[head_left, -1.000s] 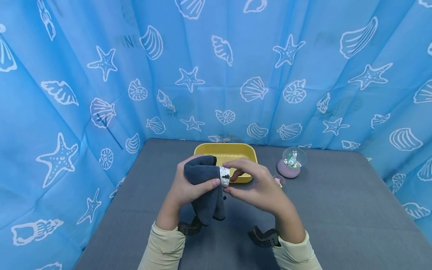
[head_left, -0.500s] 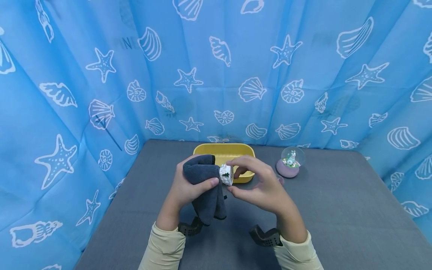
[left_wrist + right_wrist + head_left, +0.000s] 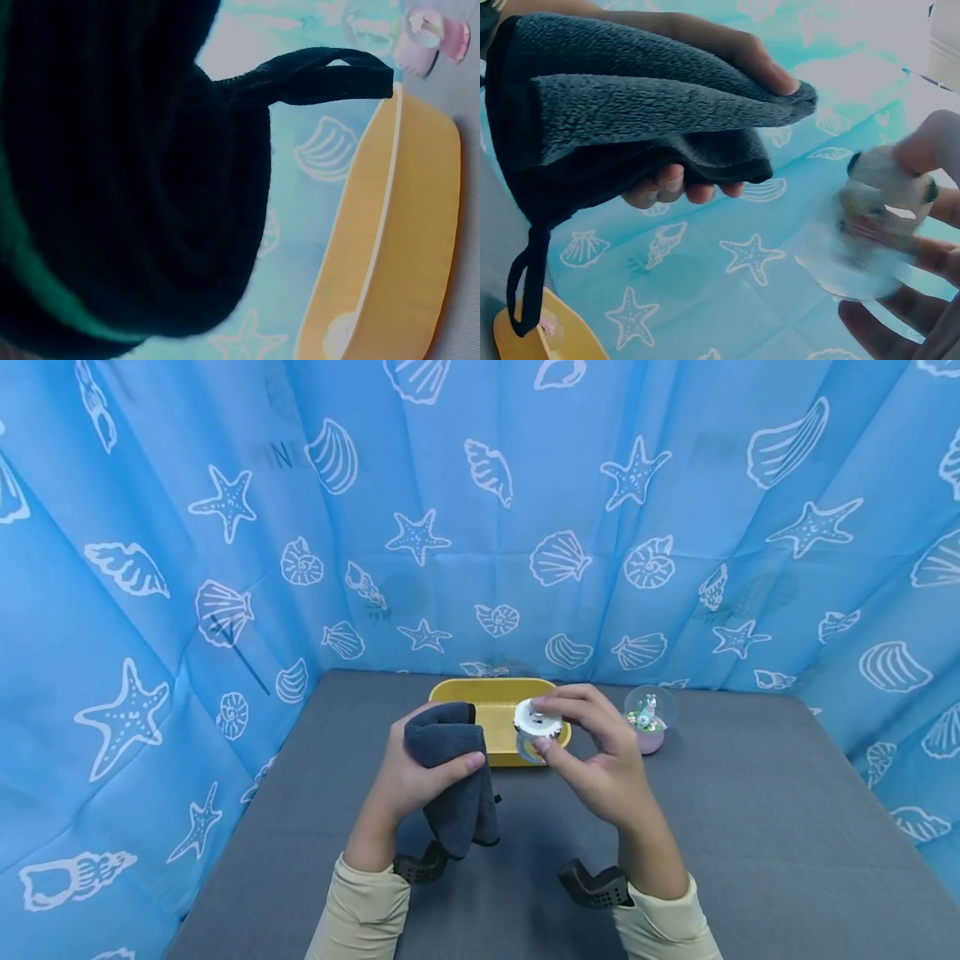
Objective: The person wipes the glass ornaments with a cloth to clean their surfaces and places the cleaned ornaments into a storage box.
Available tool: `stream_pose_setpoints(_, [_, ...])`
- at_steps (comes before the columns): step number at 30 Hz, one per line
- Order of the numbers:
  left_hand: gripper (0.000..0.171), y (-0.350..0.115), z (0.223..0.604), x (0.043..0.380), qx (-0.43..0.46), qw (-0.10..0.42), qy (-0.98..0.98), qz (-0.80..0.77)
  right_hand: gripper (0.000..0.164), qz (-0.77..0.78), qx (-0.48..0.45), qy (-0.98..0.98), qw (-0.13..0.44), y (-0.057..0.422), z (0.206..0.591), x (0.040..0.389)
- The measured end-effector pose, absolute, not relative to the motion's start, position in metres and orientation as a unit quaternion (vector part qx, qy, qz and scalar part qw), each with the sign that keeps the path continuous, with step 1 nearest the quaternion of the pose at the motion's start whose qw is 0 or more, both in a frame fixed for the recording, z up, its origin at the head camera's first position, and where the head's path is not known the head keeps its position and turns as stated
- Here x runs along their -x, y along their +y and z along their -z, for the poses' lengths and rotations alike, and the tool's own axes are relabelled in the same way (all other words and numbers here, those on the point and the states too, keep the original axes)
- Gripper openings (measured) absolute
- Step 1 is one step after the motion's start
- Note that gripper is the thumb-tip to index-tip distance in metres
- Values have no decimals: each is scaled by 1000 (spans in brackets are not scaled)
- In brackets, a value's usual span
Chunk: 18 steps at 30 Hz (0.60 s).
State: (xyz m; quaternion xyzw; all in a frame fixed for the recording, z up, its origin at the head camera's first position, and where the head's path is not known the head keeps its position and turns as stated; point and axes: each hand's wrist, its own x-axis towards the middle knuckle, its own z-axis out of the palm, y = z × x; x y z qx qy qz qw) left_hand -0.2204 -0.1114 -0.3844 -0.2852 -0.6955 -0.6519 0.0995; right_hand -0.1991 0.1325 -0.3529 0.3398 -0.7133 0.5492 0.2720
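My left hand [image 3: 411, 777] grips a folded dark grey cloth [image 3: 450, 752], thumb across its front. In the right wrist view the cloth [image 3: 660, 112] shows its folded layers and a hanging loop [image 3: 526, 281]. The fingers and thumb of my right hand [image 3: 600, 760] hold a small snow globe [image 3: 537, 722] by its white base. Its base faces up toward the head camera and its clear dome [image 3: 528, 750] points down. In the right wrist view this snow globe [image 3: 889, 180] is blurred. Cloth and globe are apart.
A yellow box [image 3: 487, 693] stands behind the hands, and in the left wrist view a whitish round thing [image 3: 341, 335] shows inside it. Right of it stands a snow globe with a purple base [image 3: 651, 740]. A blue shell-patterned curtain [image 3: 450, 527] hangs behind the grey tabletop [image 3: 750, 810].
My right hand has drawn the snow globe out of the cloth to the right and turned it base up. My left hand keeps its grip on the cloth, nearly unmoved.
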Motion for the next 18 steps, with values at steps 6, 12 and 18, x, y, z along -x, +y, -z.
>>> stream_pose_setpoints(6, [36, -111, 384, 219, 276, 97, -703, 648, 47, -573, -315, -718, 241, 130, 350, 198])
stream_pose_setpoints(12, [35, -110, 384, 219, 275, 95, -706, 646, 50, -600, -307, -711, 200, 131, 349, 197])
stream_pose_setpoints(18, [36, -110, 383, 220, 280, 102, -709, 639, 65, -591, -294, -721, 213, 129, 352, 198])
